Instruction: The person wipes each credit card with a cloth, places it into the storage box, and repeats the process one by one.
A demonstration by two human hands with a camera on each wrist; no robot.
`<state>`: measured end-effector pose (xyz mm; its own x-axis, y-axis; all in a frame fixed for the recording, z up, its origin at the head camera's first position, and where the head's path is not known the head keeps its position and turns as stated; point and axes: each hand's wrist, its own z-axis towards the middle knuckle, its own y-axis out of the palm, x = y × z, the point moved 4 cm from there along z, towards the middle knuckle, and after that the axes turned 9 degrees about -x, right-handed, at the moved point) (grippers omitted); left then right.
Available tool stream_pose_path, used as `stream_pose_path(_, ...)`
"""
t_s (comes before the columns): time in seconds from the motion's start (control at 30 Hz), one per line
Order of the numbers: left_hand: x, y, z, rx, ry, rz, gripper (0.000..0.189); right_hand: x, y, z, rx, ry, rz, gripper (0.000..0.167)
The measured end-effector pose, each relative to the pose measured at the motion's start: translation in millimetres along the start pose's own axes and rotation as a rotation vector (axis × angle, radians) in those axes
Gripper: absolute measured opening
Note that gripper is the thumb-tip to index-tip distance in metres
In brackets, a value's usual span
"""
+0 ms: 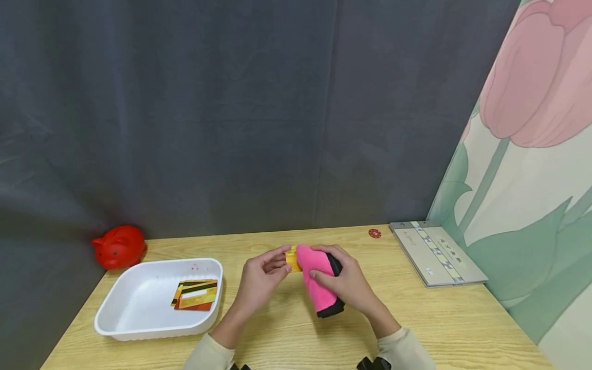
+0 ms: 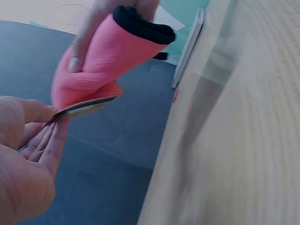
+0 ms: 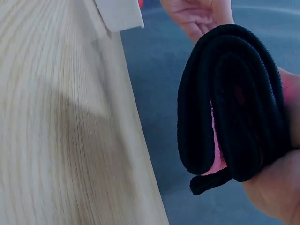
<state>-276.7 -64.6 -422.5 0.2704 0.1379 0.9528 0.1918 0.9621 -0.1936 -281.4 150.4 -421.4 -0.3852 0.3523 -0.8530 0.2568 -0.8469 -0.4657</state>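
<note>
Above the table, my right hand (image 1: 350,281) grips a folded pink cloth (image 1: 315,280) with black edging. In the right wrist view the black edge (image 3: 199,108) shows several folded layers. My left hand (image 1: 257,282) pinches a yellow card (image 1: 292,260) between thumb and fingers. The card (image 2: 89,107) lies against the cloth's left end in the left wrist view; whether part of it is tucked into a fold, I cannot tell. Several similar yellow and orange cards (image 1: 196,295) lie overlapped in a white tray (image 1: 139,329) to the left.
A red piggy bank (image 1: 121,247) stands behind the tray at the table's back left. At the back right lies a flat grey box or book (image 1: 437,254), with a small red disc (image 1: 374,233) near it. A dark curtain (image 1: 231,118) hangs behind the wooden table (image 1: 462,329).
</note>
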Motion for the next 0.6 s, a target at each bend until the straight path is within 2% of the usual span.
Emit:
stream_pose_path(0.33,15.6,-19.3,-0.7,0.020,0.000,0.007,0.040,10,-17,1.0,0.068,0.046,-0.036,0.048)
stream_pose_path(0.47,17.5,-28.4,-0.9,0.041,-0.020,-0.011,0.037,13,-22,0.7,0.091,0.065,-0.049,0.048)
stream_pose_path(0.6,18.0,-33.8,-0.9,0.031,-0.039,-0.028,0.035,14,-28,-0.9,0.110,0.070,-0.048,0.049)
